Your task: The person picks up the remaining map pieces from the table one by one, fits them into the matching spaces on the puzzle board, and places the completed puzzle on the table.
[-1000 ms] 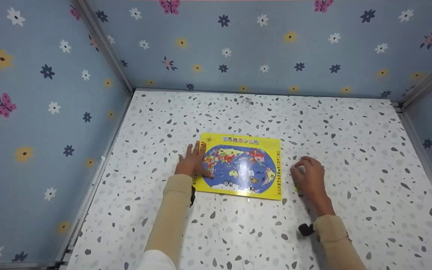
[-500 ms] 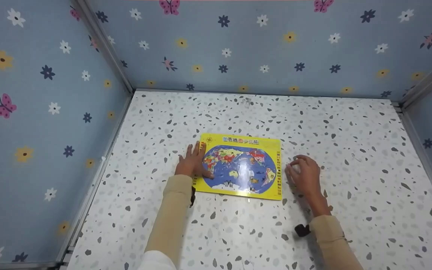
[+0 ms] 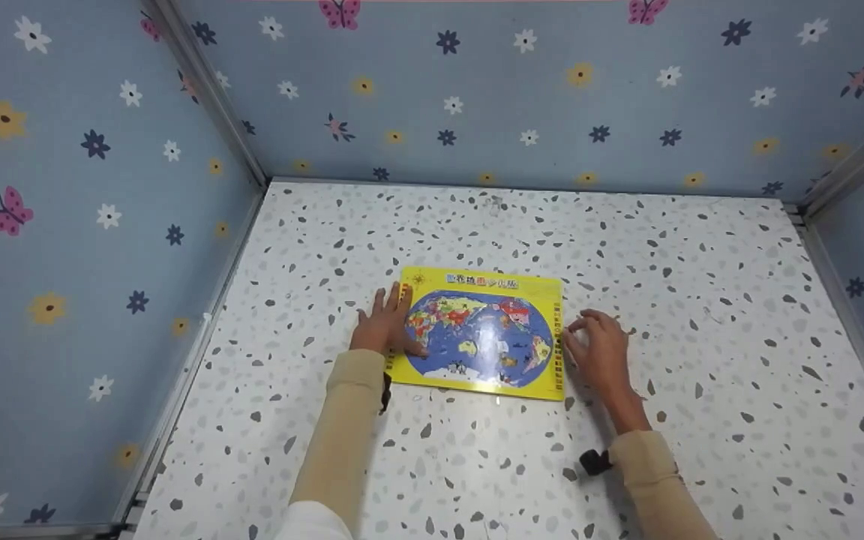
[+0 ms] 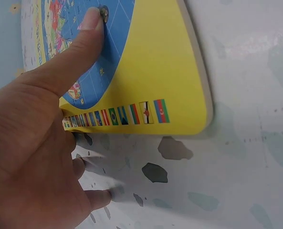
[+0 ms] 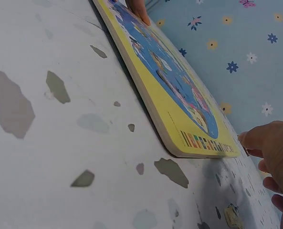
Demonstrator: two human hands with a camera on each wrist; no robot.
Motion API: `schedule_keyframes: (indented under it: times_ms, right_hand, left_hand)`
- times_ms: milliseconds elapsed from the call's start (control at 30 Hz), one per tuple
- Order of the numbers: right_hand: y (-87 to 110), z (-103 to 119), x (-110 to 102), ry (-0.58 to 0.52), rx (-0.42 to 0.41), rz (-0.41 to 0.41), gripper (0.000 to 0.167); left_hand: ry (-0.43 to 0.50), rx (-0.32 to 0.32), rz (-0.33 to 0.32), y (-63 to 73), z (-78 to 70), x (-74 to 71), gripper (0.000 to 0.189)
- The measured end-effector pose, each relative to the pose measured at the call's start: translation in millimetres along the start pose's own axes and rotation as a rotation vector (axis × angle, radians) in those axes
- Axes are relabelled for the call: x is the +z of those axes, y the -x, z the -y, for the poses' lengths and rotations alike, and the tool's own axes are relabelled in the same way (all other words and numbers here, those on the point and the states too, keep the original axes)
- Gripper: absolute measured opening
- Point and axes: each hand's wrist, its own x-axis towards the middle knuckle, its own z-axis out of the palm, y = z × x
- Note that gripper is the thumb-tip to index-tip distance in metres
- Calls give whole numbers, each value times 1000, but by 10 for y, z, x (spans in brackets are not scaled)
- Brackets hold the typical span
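Note:
A yellow world map board (image 3: 484, 388), printed with a blue oval map and rows of flags, lies flat on the table. My left hand (image 3: 385, 328) rests on its left edge, thumb across the map. In the left wrist view a small round dark spot (image 4: 104, 13) shows beside the thumb (image 4: 86, 36). Just off the board's right edge is my right hand (image 3: 603, 352), its fingers bent loosely. The right wrist view puts its fingertips close to the board's corner; whether they touch is unclear. I see nothing held there.
A small yellowish piece (image 5: 233, 217) lies on the speckled white table (image 3: 477, 465), below the right hand in the right wrist view. Blue panels (image 3: 477, 82) with flowers and butterflies stand along the back and both sides.
My right hand has moved left, up to the board's right edge. A yellow bit seen beside it earlier is now hidden in the head view. The left hand and board stay put.

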Motion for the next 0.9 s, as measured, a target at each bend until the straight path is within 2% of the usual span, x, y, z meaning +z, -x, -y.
schedule_keyframes:
  times_ms: [300, 900]
  right_hand:
    - [46, 69, 64, 3, 1, 41, 16]
    - [57, 127, 166, -38, 15, 111, 17]
  left_hand:
    - [12, -20, 12, -12, 0, 1, 121]
    - [28, -2, -8, 17, 6, -14, 121]
